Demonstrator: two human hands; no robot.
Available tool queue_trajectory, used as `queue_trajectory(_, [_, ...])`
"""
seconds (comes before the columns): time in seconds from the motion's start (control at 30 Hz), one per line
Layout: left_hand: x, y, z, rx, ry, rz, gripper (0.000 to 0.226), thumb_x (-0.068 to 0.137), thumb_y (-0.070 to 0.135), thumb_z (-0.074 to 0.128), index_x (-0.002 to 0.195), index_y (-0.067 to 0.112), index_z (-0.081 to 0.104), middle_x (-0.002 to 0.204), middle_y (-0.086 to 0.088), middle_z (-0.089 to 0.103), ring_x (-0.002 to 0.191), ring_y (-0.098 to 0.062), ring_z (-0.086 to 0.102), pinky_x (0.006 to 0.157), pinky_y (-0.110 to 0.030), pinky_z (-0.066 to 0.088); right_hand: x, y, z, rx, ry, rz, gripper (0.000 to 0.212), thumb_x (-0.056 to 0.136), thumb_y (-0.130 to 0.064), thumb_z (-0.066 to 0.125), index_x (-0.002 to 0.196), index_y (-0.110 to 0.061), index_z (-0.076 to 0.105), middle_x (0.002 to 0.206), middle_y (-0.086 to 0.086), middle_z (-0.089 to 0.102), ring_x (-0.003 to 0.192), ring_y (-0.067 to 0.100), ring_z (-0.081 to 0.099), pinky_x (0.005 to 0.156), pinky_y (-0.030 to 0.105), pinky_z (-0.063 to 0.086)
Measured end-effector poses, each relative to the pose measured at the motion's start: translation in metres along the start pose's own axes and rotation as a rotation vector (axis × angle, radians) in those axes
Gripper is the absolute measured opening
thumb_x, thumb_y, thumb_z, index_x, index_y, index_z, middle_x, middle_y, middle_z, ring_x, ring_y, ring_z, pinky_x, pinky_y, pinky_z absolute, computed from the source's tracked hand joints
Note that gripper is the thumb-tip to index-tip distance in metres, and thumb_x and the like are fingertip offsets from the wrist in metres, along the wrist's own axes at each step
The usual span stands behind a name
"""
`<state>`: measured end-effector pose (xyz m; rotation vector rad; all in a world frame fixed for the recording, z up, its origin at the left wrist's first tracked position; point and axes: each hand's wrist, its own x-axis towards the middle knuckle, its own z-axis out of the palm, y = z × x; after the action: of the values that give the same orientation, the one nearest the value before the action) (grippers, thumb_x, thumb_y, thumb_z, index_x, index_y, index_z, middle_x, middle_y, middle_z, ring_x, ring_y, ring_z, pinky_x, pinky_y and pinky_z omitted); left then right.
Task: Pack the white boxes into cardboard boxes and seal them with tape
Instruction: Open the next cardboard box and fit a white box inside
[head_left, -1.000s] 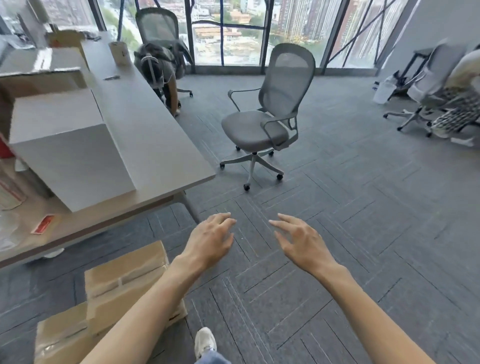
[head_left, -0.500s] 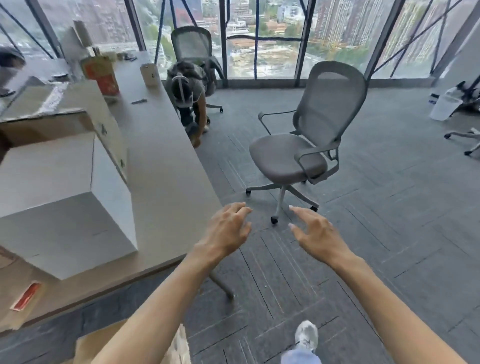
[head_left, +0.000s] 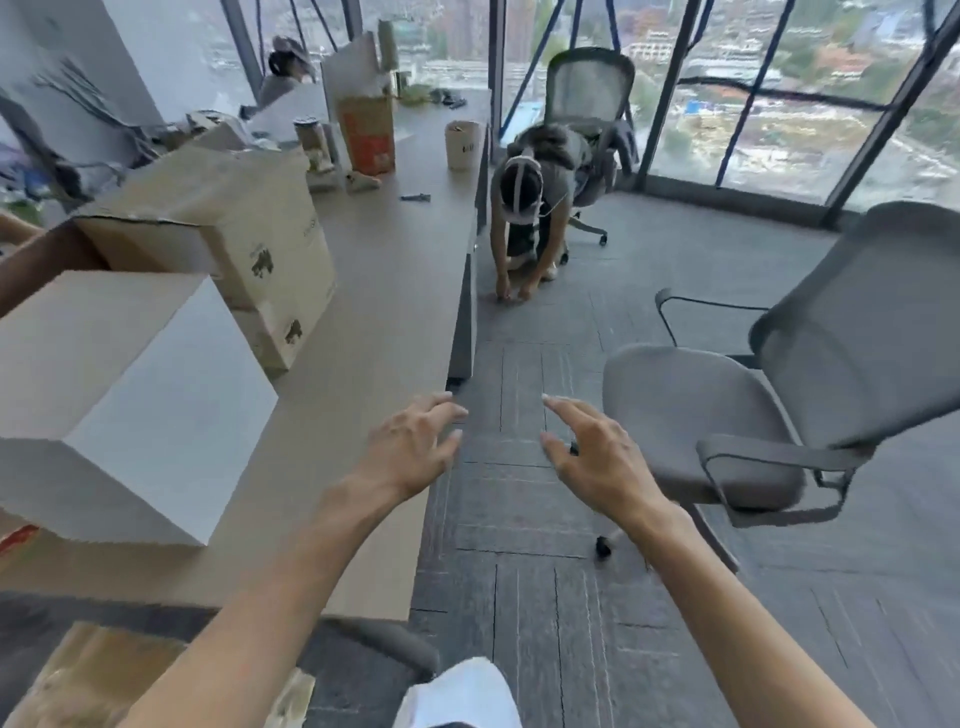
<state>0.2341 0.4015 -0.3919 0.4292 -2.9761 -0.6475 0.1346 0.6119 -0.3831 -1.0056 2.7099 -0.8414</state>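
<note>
While the white box (head_left: 119, 395) sits on the desk (head_left: 395, 291) at my left, just in front of a cardboard box (head_left: 223, 228), I list both hands empty: left hand (head_left: 410, 447) over the desk edge, right hand (head_left: 592, 452) over carpet, fingers loosely spread. Step, I judge: fetching the white box; next needs both palms on its opposite sides.

Open carpet (head_left: 524, 374) lies between desk (head_left: 395, 291) and office chair (head_left: 727, 415).
</note>
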Motion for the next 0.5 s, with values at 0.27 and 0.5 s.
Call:
queue_trajectory(0.27, [0.148, -0.041, 0.017, 0.005, 0.097, -0.163, 0.040, 0.101, 0.033, 0.041, 0.139, 0.024, 0.046, 0.150, 0.009, 0.039, 0.138, -0.014, 0.036, 0.103, -0.035, 0.039, 0.182, 0.062, 0.002, -0.098, -0.148, -0.124, 0.053, 0.099, -0.033, 0.053, 0.149, -0.021, 0.040, 0.151, -0.003, 0.043, 0.138, 0.016, 0.041, 0.111, 0.029, 0.033])
queue_trajectory(0.5, [0.231, -0.114, 0.000, -0.069, 0.086, -0.488, 0.057, 0.097, 0.049, 0.035, 0.149, 0.030, 0.026, 0.145, -0.002, 0.048, 0.124, -0.026, 0.053, 0.096, -0.039, 0.047, 0.348, 0.050, 0.019, -0.164, -0.309, -0.288, 0.054, 0.101, -0.037, 0.049, 0.152, -0.026, 0.034, 0.158, -0.004, 0.033, 0.143, 0.015, 0.034, 0.114, 0.031, 0.029])
